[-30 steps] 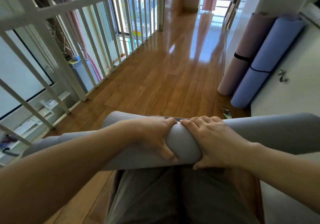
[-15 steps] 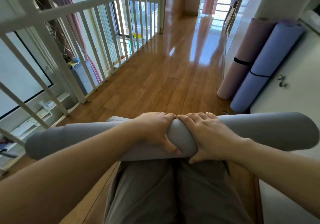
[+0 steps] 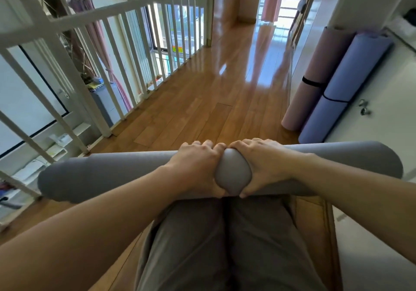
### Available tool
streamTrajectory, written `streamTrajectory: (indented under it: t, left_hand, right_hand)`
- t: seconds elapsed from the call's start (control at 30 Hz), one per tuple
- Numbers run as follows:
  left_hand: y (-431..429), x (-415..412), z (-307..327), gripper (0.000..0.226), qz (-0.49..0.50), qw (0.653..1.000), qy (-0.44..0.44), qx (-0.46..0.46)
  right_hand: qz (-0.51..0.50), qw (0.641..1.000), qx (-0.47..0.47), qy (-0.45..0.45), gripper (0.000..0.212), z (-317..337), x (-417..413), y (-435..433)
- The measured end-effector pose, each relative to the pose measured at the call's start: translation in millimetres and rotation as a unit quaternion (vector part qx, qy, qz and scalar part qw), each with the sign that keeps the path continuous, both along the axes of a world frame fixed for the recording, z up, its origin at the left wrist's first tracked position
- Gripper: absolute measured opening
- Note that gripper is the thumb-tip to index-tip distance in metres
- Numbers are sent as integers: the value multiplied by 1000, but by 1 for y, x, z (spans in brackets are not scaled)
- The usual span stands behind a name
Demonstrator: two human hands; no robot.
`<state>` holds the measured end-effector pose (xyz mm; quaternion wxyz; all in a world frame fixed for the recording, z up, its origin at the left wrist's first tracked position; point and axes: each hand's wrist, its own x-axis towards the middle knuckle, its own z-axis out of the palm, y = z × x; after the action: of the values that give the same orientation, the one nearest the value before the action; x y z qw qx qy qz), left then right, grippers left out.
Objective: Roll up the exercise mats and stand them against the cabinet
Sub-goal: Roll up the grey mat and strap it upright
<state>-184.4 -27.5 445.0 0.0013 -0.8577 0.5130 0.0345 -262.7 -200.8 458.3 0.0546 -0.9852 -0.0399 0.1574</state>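
Up close, no words or labels can be read on anything. A grey mat is rolled into a long, fat tube and lies sideways across the person's lap, above grey trousers. Its skin looks soft, smooth and a bit spongy. The left hand and the right hand sit side by side on the middle of the roll. Both hands have their fingers curled over the far side and thumbs tucked under the near side, squeezing hard, so the roll bulges out round between them.

Off to the right, a pink mat and a purple mat are already rolled up. They stand on end, leaning, touching each other, against a white cabinet with small shiny knobs. Each has a thin black band around its middle.

Below lies a shiny brown wood floor with long boards. A white railing with thin straight bars runs along the left side
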Motion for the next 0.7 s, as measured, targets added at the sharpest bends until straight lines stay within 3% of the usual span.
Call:
streamTrajectory:
  t: [0.27,0.53,0.7]
  left_hand:
    - [14,-10,52,88,-10,998,43,35]
    - [28,-46,5,95,-34,995,73,57]
    - [19,-20,12,99,6,967,229,111]
  right_hand:
    - [55,997,19,54,90,57,-2,11]
    - [28,997,28,61,102,13,-49,34]
    - [40,999,-21,-15,114,6,-65,40]
